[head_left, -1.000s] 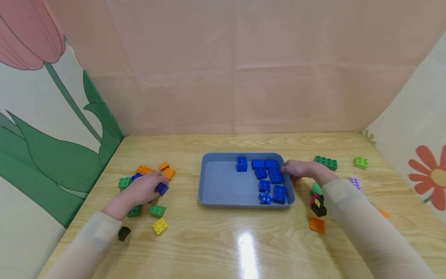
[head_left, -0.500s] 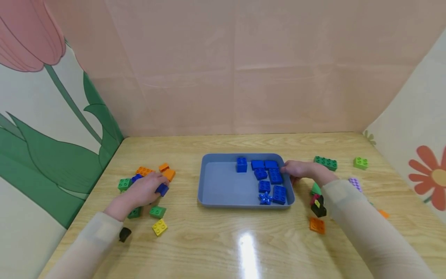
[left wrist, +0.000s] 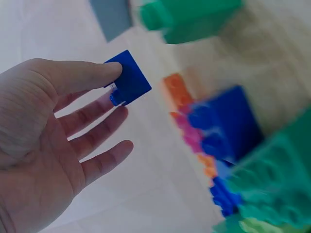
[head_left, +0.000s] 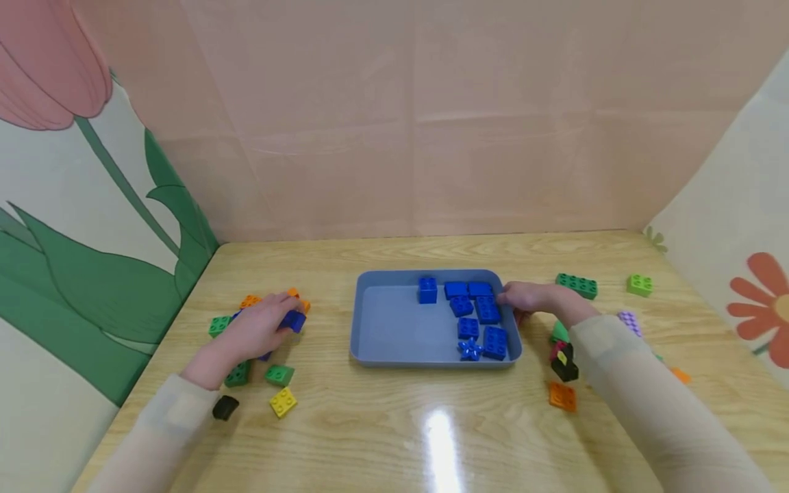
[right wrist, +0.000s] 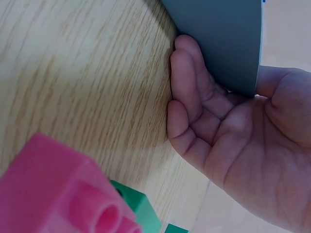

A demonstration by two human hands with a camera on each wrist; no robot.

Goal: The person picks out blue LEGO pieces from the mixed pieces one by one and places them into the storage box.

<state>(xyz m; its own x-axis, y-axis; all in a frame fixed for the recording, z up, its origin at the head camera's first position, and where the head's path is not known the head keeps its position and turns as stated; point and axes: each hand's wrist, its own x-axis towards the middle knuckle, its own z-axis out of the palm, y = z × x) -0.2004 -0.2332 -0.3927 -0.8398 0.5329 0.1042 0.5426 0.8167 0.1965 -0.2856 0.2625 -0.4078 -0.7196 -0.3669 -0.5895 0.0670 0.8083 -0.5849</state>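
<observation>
Backdrop [head_left: 407, 116]: pink sheet, 12 o'clock;
Table [head_left: 345, 424]: light wood;
Tray [head_left: 394, 329]: blue-grey, mid-table; blue bricks [head_left: 487, 310] inside toward 3 o'clock;
Right hand [head_left: 525, 299]: grasping tray's 3 o'clock side;
Left hand [head_left: 261, 325]: pinching blue block [left wrist: 133, 80], well apart from tray at its 9 o'clock;
Green brick [head_left: 280, 374]: on table, 6 o'clock of blue block

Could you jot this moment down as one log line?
left hand: pinches blue brick | right hand: grips right side of tray | tray: blue pieces inside | table: loose bricks on both sides of tray
</observation>
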